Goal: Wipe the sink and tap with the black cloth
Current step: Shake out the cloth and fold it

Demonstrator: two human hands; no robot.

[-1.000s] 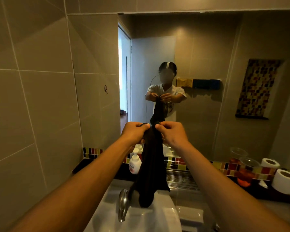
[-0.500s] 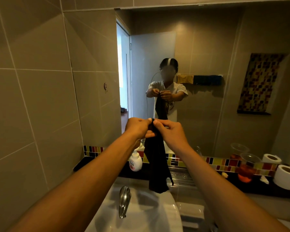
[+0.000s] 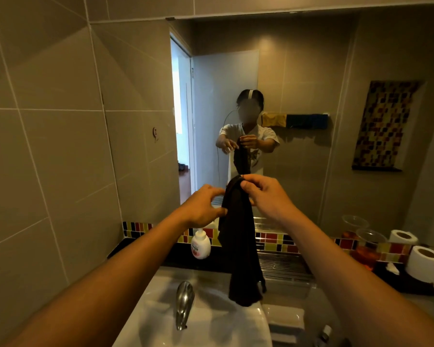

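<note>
The right hand (image 3: pixel 268 196) is pinching the top of the black cloth (image 3: pixel 238 246) between thumb and curled fingers, holding it up in front of the mirror (image 3: pixel 311 71). The cloth is hanging straight down in a long bunched strip, its lower end dangling just over the back rim of the white sink (image 3: pixel 211 321), to the right of the chrome tap (image 3: pixel 184 304). The left hand (image 3: pixel 201 209) is hovering at the cloth's left edge with fingers loosely spread and holding nothing; its thumb is possibly brushing the fabric. A soap bottle (image 3: pixel 200 244) is standing behind the sink, and toilet rolls (image 3: pixel 424 262) are sitting on the dark worktop (image 3: pixel 411 284) at right.
</note>
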